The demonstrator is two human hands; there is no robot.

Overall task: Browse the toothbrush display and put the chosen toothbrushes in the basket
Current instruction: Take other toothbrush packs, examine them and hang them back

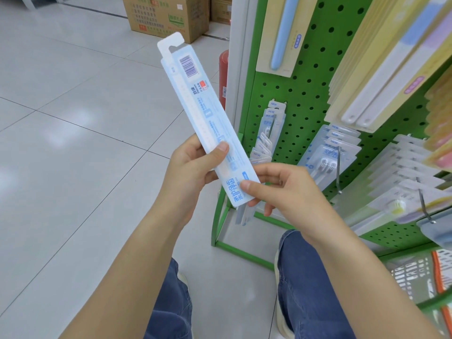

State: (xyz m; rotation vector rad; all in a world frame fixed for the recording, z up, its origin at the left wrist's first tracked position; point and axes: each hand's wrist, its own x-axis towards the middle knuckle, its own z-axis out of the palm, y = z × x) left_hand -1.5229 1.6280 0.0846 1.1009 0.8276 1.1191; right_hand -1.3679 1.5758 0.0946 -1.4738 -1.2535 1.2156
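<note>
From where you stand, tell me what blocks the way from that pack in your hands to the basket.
Nothing visible does. Both the left hand and right hand hold the toothbrush pack; the basket sits lower right, past the right knee.

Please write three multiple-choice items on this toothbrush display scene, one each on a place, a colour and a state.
1. Where is the shopping basket?
A. on the floor at the lower right, by the rack
B. hanging from the left hand
C. on top of the cardboard box

2. What colour is the pegboard rack?
A. red
B. green
C. white

3. How is the toothbrush pack held?
A. hanging on a hook
B. lying in the basket
C. gripped by both hands, barcode side towards the camera

Answers: 1 A, its mesh shows beside the rack's foot. 2 B, the holed panel is green. 3 C, the left hand and right hand pinch its lower end.
</note>
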